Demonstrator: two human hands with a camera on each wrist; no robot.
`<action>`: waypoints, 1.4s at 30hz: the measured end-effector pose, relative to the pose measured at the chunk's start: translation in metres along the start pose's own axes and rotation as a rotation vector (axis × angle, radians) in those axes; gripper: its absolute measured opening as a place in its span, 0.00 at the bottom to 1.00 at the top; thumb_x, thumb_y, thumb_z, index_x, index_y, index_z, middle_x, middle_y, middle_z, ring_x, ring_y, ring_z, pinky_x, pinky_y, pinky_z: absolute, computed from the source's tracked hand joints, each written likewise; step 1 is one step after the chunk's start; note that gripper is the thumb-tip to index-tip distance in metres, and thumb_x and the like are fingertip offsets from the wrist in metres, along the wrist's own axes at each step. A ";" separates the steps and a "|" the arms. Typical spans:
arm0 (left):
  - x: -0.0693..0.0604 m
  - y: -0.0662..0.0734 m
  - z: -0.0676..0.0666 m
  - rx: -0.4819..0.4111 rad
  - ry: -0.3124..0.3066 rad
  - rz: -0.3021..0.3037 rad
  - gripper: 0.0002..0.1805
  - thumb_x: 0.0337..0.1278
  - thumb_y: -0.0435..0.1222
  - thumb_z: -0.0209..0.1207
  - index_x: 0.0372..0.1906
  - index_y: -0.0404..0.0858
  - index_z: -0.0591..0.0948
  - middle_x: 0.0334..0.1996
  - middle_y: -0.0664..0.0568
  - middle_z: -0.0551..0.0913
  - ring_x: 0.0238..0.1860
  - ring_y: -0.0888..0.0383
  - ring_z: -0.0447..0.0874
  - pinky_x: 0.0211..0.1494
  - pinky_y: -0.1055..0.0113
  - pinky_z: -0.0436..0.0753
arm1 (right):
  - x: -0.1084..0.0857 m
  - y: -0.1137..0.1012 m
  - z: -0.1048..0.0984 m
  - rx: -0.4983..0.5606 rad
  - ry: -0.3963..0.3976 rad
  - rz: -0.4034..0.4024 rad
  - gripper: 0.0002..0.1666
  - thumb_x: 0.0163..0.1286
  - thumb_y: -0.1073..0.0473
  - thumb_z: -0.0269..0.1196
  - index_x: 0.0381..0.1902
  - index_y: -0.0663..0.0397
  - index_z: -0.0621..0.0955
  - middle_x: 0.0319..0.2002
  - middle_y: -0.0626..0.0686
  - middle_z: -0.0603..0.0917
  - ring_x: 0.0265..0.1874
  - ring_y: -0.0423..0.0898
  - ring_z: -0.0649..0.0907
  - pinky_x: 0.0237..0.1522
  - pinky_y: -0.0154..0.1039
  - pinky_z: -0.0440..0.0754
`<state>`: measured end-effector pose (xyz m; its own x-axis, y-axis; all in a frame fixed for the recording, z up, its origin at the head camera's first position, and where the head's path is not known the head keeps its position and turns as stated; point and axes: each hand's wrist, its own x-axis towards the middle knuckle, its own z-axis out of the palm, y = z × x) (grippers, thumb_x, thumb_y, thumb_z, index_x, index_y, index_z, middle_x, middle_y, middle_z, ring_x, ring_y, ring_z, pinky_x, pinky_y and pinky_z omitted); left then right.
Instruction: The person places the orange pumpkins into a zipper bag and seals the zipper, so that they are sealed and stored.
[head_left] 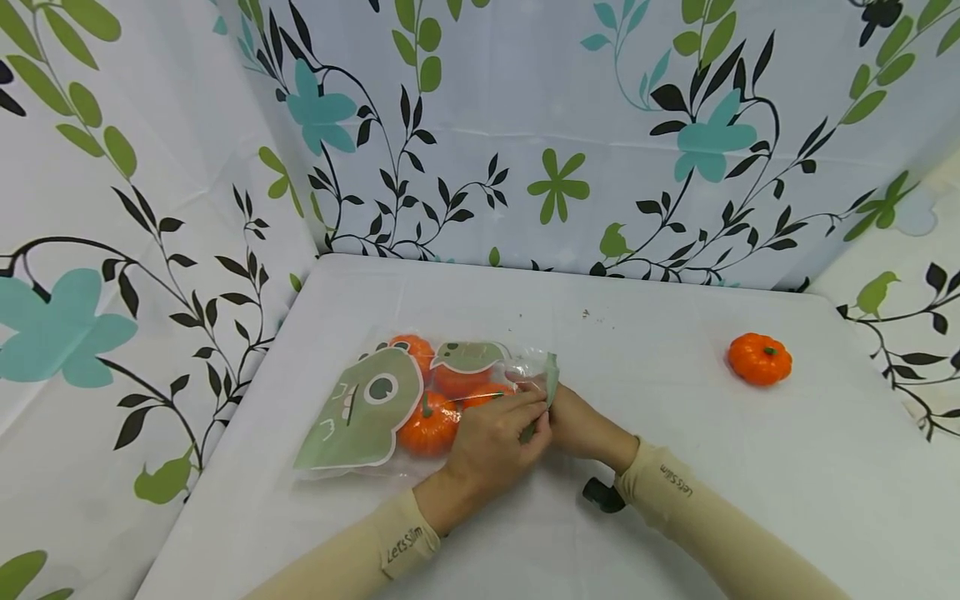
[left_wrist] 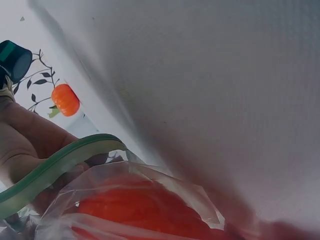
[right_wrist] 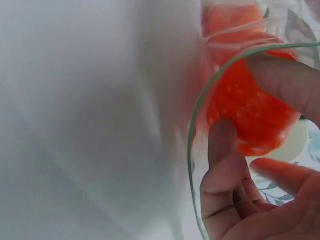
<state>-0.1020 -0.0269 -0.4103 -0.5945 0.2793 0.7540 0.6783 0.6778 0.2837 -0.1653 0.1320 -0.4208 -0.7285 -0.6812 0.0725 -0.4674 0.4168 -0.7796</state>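
A clear bag with green cartoon prints point(head_left: 358, 408) lies on the table in the head view, several orange pumpkins point(head_left: 430, 425) inside. My left hand point(head_left: 491, 437) pinches its green-edged mouth near the right end. From the right, my right hand point(head_left: 581, 423) reaches into that mouth. The right wrist view has the right hand point(right_wrist: 260, 200) inside the green rim point(right_wrist: 191, 145), thumb and curled fingers around a pumpkin point(right_wrist: 250, 107). In the left wrist view, the green rim point(left_wrist: 55, 167) crosses the right hand point(left_wrist: 27, 137), beside a pumpkin point(left_wrist: 140, 207) under clear plastic.
One orange pumpkin point(head_left: 759, 359) sits apart on the right side of the white table point(head_left: 645, 333). A black device point(head_left: 603, 495) is beside the right wrist. Patterned curtains point(head_left: 465, 133) with leaves and flowers stand behind the table and at its sides.
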 end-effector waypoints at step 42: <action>0.002 -0.003 -0.003 -0.032 -0.042 -0.100 0.10 0.54 0.32 0.66 0.40 0.33 0.91 0.40 0.47 0.90 0.42 0.53 0.91 0.43 0.64 0.87 | -0.018 0.000 -0.012 0.366 -0.205 0.095 0.26 0.77 0.62 0.56 0.69 0.67 0.71 0.65 0.59 0.77 0.63 0.54 0.77 0.60 0.44 0.79</action>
<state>-0.1041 -0.0300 -0.4075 -0.6773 0.2400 0.6955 0.6273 0.6823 0.3755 -0.1579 0.1519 -0.4149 -0.6278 -0.7711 -0.1064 -0.1675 0.2673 -0.9490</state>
